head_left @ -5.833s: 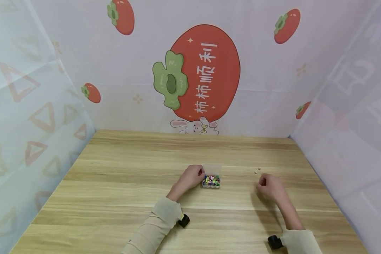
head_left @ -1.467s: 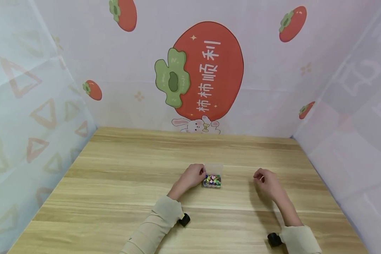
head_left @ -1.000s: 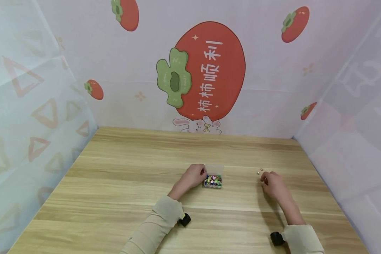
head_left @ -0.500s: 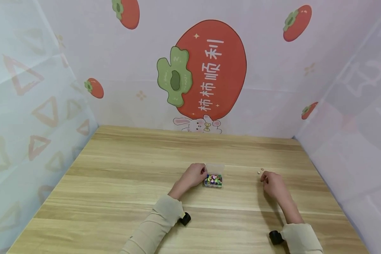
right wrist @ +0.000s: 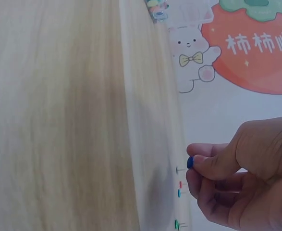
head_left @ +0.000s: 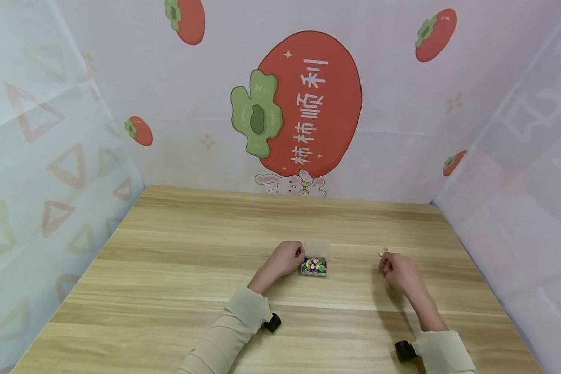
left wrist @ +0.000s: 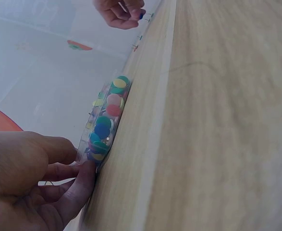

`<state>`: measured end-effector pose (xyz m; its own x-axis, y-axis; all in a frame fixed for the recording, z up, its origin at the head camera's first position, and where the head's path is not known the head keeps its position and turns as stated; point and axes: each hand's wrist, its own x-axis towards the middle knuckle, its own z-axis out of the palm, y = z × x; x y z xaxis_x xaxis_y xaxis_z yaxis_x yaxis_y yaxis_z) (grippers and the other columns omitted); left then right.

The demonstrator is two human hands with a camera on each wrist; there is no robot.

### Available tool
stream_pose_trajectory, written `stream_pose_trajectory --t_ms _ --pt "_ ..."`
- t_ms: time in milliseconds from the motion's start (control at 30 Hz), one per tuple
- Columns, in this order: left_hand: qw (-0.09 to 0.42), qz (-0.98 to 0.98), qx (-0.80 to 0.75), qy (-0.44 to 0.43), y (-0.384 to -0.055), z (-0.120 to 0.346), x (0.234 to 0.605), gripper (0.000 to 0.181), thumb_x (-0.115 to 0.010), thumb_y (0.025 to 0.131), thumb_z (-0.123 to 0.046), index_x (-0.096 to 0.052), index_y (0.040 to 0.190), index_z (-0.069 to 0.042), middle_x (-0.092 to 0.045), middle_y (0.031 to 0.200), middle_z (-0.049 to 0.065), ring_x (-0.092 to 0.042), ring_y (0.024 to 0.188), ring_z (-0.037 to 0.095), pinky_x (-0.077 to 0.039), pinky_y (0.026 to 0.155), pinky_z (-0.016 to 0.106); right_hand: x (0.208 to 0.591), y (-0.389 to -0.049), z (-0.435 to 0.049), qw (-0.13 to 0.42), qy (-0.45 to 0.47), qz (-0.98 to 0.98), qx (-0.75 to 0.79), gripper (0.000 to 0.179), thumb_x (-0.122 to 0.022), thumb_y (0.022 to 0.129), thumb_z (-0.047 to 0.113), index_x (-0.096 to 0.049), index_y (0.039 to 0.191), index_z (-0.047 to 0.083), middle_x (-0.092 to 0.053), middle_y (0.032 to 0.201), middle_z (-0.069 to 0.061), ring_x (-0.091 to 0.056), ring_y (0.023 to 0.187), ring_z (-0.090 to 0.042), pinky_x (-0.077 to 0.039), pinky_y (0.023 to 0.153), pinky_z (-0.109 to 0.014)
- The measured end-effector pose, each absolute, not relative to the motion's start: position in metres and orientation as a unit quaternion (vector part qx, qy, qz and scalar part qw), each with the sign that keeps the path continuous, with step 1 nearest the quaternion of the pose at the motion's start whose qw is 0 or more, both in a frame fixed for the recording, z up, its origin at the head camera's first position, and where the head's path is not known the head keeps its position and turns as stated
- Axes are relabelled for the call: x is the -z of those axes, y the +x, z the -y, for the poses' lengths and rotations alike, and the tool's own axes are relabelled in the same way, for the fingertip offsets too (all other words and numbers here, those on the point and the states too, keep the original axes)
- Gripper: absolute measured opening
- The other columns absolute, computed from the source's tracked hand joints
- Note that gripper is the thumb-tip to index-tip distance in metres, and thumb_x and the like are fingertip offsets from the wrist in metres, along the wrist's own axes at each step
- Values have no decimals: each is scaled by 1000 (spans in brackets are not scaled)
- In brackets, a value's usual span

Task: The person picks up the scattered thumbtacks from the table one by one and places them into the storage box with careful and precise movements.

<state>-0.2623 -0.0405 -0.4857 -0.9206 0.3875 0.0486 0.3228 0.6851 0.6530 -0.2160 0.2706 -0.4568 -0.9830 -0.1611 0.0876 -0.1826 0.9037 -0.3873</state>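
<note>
A small clear plastic box (head_left: pixel 314 275) sits on the table, its lid (head_left: pixel 317 248) raised at the back. Colourful thumbtacks (left wrist: pixel 113 107) fill it. My left hand (head_left: pixel 283 258) grips the box by its left end between thumb and fingers. Well to the right, my right hand (head_left: pixel 401 272) pinches a blue thumbtack (right wrist: pixel 190 162) between thumb and fingers, low over the table. Beside those fingers, in the right wrist view, several thumbtacks rest on their heads with points up, among them a green thumbtack (right wrist: pixel 177 224) and a red thumbtack (right wrist: pixel 181 184).
The wooden table (head_left: pixel 177 311) ends at a back wall (head_left: pixel 187 166) printed with persimmons and a rabbit. Pale sheets hang along the left side (head_left: pixel 23 171) and right side (head_left: pixel 528 208). Both wrists wear a black camera (head_left: pixel 273 322).
Over the last second my right hand has shifted slightly left, close to the standing thumbtacks; 1.5 seconds ago it covered them. My left hand has stayed at the box.
</note>
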Motion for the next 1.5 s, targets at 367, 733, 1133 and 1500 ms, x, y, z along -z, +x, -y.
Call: stream_pose_trajectory --t_ms 367,733,1133,1500 --pt "47 -919 -341 194 -262 41 486 16 -58 98 -13 -63 83 -10 -58 74 -1 -47 63 10 -40 59 22 454 -213 -254 -1 95 972 -216 32 -48 76 -20 -65 83 6 -47 66 -1 -41 63 -15 -35 61 -29" --pt "47 -919 -341 194 -262 42 488 17 -58 98 -14 -62 82 -11 -56 73 -2 -47 63 9 -39 59 22 456 -213 -236 24 125 968 -217 32 -48 72 -21 -63 79 7 -45 64 1 -40 62 -13 -33 61 -27" --pt "45 -917 -345 194 -262 41 488 16 -58 98 -13 -63 82 -11 -57 72 -2 -47 62 10 -39 58 22 457 -218 -212 30 150 957 -246 28 -53 76 -20 -66 79 5 -52 68 -1 -42 63 -12 -37 61 -25" --pt "44 -920 -339 195 -263 40 487 17 -58 98 -14 -62 82 -11 -57 73 -2 -47 62 10 -39 58 22 449 -221 -203 58 172 953 -241 18 -57 86 -9 -66 82 5 -58 77 -3 -49 68 -12 -41 62 -27"
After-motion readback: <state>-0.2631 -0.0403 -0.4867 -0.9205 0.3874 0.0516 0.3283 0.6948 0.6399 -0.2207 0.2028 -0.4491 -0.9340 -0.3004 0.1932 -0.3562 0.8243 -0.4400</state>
